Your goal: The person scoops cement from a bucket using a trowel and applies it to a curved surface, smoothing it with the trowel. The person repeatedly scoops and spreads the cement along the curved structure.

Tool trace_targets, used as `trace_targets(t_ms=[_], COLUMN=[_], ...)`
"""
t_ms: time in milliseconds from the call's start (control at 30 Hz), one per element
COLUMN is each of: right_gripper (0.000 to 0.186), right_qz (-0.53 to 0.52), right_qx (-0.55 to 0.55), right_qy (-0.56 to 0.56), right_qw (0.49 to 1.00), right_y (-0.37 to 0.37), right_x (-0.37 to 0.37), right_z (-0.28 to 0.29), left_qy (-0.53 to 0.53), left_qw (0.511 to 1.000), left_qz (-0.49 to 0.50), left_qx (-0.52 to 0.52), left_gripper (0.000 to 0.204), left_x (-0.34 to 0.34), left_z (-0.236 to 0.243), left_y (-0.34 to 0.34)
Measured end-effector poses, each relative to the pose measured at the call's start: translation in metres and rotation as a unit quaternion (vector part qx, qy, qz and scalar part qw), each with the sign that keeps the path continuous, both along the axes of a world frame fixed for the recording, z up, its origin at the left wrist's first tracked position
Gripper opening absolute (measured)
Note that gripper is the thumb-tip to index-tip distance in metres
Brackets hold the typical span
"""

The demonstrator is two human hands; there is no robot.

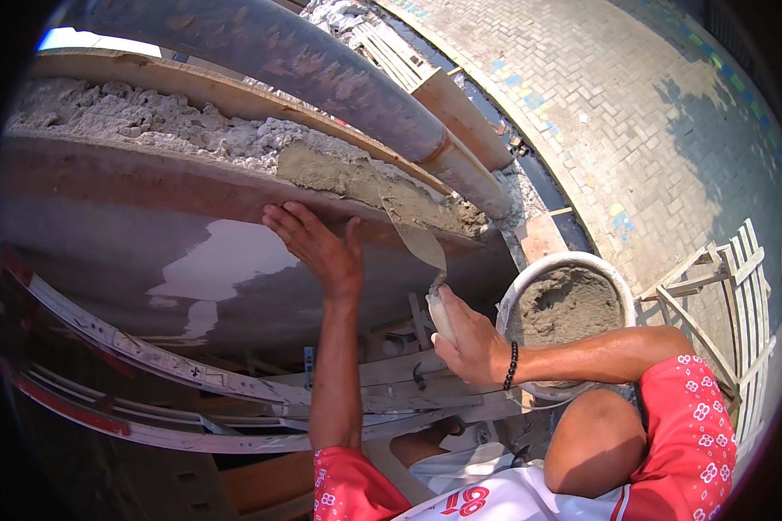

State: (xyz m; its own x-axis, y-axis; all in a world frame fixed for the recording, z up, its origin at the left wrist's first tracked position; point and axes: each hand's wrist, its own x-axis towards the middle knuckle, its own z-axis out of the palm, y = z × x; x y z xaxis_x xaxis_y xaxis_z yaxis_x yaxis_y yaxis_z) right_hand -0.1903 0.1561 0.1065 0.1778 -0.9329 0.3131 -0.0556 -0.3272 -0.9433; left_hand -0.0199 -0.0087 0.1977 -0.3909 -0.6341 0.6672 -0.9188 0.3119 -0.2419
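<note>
Showing at the upper right a paved ground [617, 104] of small blocks, partly in shadow. Has on the left a long wall [78, 234] with a smooth, dark face, a reddish band [174, 184] near its top and a bright patch of light [221, 260]. Shows above this wall a thick grey pipe [321, 78], slanting down toward the middle, and a wooden plank [174, 80] along the far edge. Has at the lower left a ladder [148, 354], stretching lengthwise beside the wall. Shows on top of the wall, next to the rough pale mortar [148, 113], a strip of smoother, darker mortar [330, 174]. Has to the right of it a white-rimmed bucket [523, 276] with grey mortar [573, 308] inside, partly covered by the right forearm [582, 358]. Rests the left hand [326, 252] on the reddish band, just below the strip, with fingers nearly together, thumb apart and nothing visible in the grip. Holds in the right hand [473, 339] a trowel [421, 245], with fingers closed around the pale handle [441, 319] and blade on the smoother mortar. Has just behind this hand a black beaded bracelet [511, 365].
</note>
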Motion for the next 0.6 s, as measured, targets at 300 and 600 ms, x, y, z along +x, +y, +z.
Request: trace_targets(t_ms=[300,600], right_gripper=[0.066,0.071], right_qz=[-0.032,0.001], right_qx=[-0.064,0.028], right_qy=[0.067,0.102], right_qw=[0.995,0.994], right_y=[-0.087,-0.073], right_x=[0.034,0.049], right_z=[0.055,-0.027], left_qy=[-0.010,0.009], left_qw=[1.000,1.000], left_qz=[-0.015,-0.008], left_qx=[-0.015,-0.013], left_gripper=[0.116,0.116], left_x=[0.007,-0.001], left_z=[-0.001,-0.003], left_y=[-0.007,-0.003])
